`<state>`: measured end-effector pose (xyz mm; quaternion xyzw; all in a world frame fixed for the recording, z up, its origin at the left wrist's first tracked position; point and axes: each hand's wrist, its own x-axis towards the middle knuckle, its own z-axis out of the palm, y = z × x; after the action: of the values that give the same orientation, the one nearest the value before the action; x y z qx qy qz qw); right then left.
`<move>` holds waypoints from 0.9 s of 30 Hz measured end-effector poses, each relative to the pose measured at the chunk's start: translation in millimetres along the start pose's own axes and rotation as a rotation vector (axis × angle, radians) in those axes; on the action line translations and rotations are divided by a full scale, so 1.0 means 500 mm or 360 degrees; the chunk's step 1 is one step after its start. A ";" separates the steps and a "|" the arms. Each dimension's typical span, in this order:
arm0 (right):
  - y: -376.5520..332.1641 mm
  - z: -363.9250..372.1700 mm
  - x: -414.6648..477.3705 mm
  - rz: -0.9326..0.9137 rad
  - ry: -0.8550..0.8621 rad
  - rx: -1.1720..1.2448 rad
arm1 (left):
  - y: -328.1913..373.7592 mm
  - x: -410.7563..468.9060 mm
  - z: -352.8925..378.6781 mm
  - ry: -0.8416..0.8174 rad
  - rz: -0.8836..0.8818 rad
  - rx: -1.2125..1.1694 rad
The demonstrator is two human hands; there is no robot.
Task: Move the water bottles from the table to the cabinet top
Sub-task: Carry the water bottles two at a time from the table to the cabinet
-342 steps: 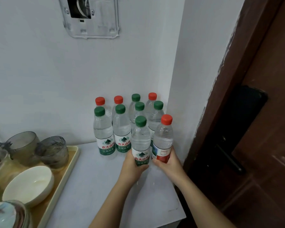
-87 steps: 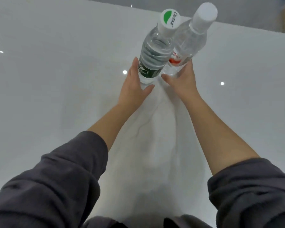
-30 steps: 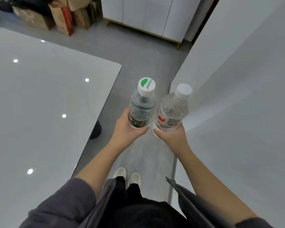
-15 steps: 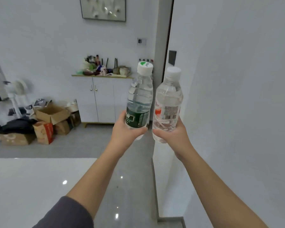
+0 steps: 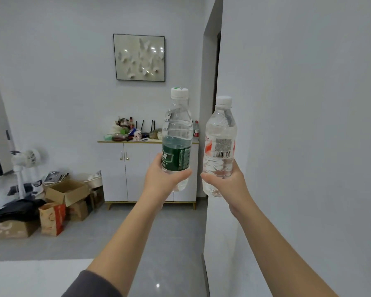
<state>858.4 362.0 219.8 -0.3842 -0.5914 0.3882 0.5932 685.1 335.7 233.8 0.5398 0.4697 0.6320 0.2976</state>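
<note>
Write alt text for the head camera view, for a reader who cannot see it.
Two outstretched arms hold water bottles upright: the left hand grips a green-labelled bottle, the right hand a red-labelled bottle. Ahead stands a white cabinet with a cluttered top, under a framed picture. Cardboard boxes and a white fan sit to its left.

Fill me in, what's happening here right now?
A person holds two water bottles, both upright and off any surface. The left grip holds the green-label bottle, the right grip the red-label bottle. The white cabinet stands ahead across the floor, its top cluttered; neither bottle is set there yet.
</note>
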 end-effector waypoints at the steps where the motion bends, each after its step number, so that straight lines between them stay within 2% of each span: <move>1: -0.001 0.003 0.006 0.0003 -0.0002 0.0004 | -0.003 0.007 -0.003 0.0012 -0.0001 0.0000; 17: 0.045 0.076 0.141 0.0062 0.0006 0.0006 | -0.044 0.172 -0.053 0.0018 -0.0089 -0.0192; 27: 0.156 0.101 0.363 0.0054 0.0062 0.0028 | -0.167 0.371 0.001 0.0061 -0.0093 -0.0167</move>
<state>807.5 559.3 221.7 -0.3964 -0.5697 0.3958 0.6014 630.3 531.7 232.1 0.4974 0.4572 0.6570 0.3346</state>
